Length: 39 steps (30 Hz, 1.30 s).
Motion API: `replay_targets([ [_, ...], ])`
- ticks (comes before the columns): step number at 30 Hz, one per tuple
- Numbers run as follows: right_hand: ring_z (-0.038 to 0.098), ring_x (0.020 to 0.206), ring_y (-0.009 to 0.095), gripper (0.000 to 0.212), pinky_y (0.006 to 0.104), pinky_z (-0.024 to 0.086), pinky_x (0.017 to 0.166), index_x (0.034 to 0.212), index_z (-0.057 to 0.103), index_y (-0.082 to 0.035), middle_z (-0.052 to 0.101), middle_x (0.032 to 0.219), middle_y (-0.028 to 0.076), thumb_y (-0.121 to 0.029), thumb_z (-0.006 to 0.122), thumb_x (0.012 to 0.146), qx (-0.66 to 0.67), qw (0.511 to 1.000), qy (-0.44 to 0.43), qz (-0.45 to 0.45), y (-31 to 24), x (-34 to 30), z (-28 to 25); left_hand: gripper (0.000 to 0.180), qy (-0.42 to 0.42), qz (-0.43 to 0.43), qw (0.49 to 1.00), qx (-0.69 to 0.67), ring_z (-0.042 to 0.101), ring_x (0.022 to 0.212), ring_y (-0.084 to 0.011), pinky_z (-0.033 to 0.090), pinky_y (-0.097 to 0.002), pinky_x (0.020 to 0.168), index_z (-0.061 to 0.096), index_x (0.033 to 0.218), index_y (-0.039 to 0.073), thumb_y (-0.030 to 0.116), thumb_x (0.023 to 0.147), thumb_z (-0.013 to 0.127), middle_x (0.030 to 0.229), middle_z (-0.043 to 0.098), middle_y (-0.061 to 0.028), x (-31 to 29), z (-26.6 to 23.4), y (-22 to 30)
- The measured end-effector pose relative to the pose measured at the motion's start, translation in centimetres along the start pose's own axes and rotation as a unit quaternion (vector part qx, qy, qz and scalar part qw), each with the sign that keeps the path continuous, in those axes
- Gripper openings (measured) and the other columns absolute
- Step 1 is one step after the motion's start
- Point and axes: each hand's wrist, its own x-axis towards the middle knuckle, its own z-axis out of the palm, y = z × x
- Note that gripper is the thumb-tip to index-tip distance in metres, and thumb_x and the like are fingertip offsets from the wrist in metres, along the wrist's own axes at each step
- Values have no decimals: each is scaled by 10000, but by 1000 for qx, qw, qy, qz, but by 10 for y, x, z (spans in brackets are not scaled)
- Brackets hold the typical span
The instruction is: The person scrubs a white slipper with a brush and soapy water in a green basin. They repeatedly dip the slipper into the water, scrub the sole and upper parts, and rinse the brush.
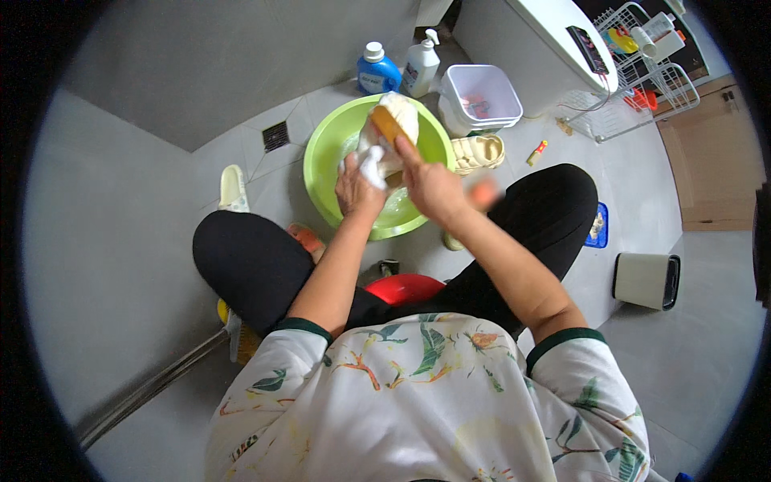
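- Resting over the green basin [315, 161], at the upper centre of the frame, is a white, sudsy item [408, 112].
- Across it lies a yellow-brown tool [389, 126], gripped by my right hand [434, 190], forefinger stretched along it.
- My left hand [359, 191] is beside the item's lower left, foam hiding some fingers; I can't tell whether they pinch it.
- Above the basin stand a blue bottle [377, 74] and a white pump bottle [419, 67].
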Motion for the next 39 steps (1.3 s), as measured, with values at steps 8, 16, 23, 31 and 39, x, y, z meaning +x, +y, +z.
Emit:
replay_targets([
  [8, 662, 695, 390, 705, 494, 537, 633, 1496, 114, -276, 658, 786, 227, -235, 474, 892, -31, 998, -56, 7, 16, 11, 9, 494, 9, 59, 998, 8, 536, 1043, -371, 447, -465, 871, 502, 1253, 174, 168, 781, 648, 1115, 577, -144, -5, 24, -12],
  [16, 656, 671, 400, 634, 499, 537, 623, 1467, 260, -194, 658, 765, 230, -197, 480, 872, 18, 995, 45, 92, 37, 39, 4, 418, -21, 60, 998, -28, 540, 1002, -374, 438, -456, 868, 487, 1102, 57, 173, 751, 682, 1041, 596, -181, -3, 19, 3],
  [23, 646, 652, 407, 608, 512, 528, 619, 1467, 256, -290, 644, 750, 242, -258, 476, 901, -10, 1000, -2, 23, 11, -1, 1, 329, 24, 43, 999, -11, 543, 989, -359, 444, -448, 859, 513, 1083, 43, 132, 781, 609, 1022, 602, -167, 1, 8, -1],
  [31, 652, 631, 398, 665, 504, 535, 604, 1481, 186, -329, 643, 710, 223, -248, 489, 894, -41, 997, -52, -35, -5, -29, 19, 316, 1, -47, 999, -11, 560, 961, -387, 441, -481, 823, 466, 1059, 69, 158, 788, 602, 989, 615, -179, 3, 2, 2],
  [39, 658, 682, 395, 633, 531, 521, 622, 1481, 202, -255, 660, 766, 215, -214, 457, 903, 13, 998, 28, 46, 16, 8, 16, 289, -31, 7, 999, 13, 549, 1005, -376, 438, -445, 888, 491, 1075, 24, 139, 818, 557, 1044, 603, -203, -1, 2, 1],
])
